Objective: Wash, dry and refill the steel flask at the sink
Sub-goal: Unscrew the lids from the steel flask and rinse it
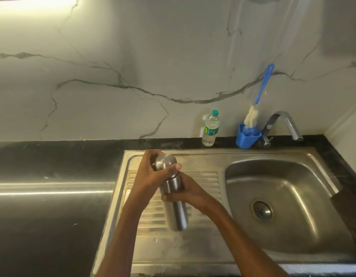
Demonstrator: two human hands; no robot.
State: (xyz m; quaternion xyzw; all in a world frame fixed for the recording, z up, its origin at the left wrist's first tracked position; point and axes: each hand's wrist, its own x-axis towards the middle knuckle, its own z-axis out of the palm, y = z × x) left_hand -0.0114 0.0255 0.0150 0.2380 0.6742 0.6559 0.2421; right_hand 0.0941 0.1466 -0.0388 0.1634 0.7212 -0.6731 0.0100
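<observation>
The steel flask (pixel 176 208) stands on the ribbed drainboard (pixel 205 180) of the steel sink (pixel 233 156), tilted slightly toward me. My left hand (pixel 153 172) grips its rounded steel cap (pixel 165 160) from the left, thumb across the front. My right hand (pixel 190 193) wraps round the flask's body from the right, just under the cap. The basin (pixel 293 212) with its drain (pixel 262 210) lies to the right. The chrome tap (pixel 283 122) curves over the basin's far edge; no water is visible.
A clear plastic water bottle (pixel 210 128) with a green cap stands on the black ledge behind the sink. Beside it, a blue holder (pixel 246 139) carries a blue-handled bottle brush (pixel 261 90). Black countertop (pixel 49 196) spreads to the left. A marble wall rises behind.
</observation>
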